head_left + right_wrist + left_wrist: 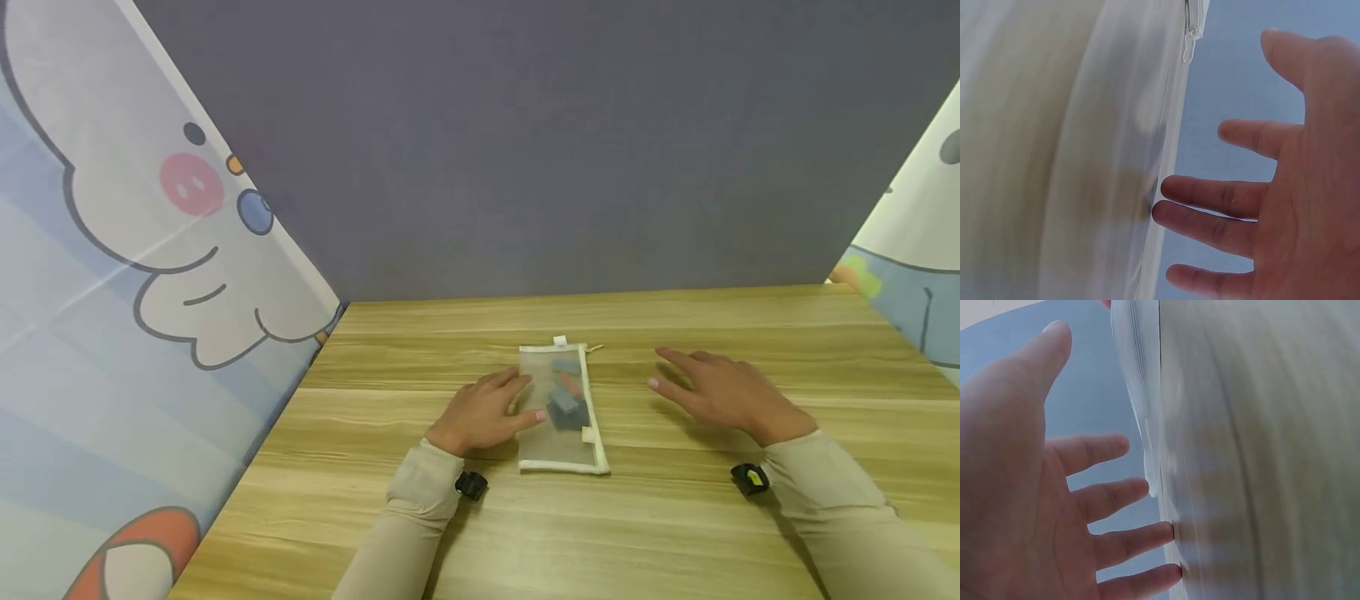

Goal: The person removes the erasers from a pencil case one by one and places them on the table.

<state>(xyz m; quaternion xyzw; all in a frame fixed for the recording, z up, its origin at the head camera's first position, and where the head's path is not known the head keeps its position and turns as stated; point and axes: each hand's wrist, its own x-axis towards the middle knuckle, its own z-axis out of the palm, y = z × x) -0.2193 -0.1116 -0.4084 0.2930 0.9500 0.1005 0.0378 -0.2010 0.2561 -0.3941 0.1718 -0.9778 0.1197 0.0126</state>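
Observation:
A translucent zip pouch (pixel 542 442) with white edging lies flat on the wooden table. Through its cover show several small items: a dark grey block (pixel 567 412), an orange-red strip (pixel 570 384) and a blue-grey piece (pixel 566 367). My left hand (pixel 487 411) is at the pouch's left side, fingers and thumb extended and overlapping its edge. In the left wrist view that hand (pixel 1041 469) has spread fingers and nothing in the palm. To the right of the pouch, apart from it, my right hand (pixel 723 392) hovers with fingers extended, holding nothing.
The wooden table (pixel 675 533) meets a dark grey panel (pixel 525 150) at its back edge. Cartoon-printed sheets (pixel 97 350) stand along the left and right sides. A thin zipper pull (pixel 595 347) sticks out at the pouch's far right corner.

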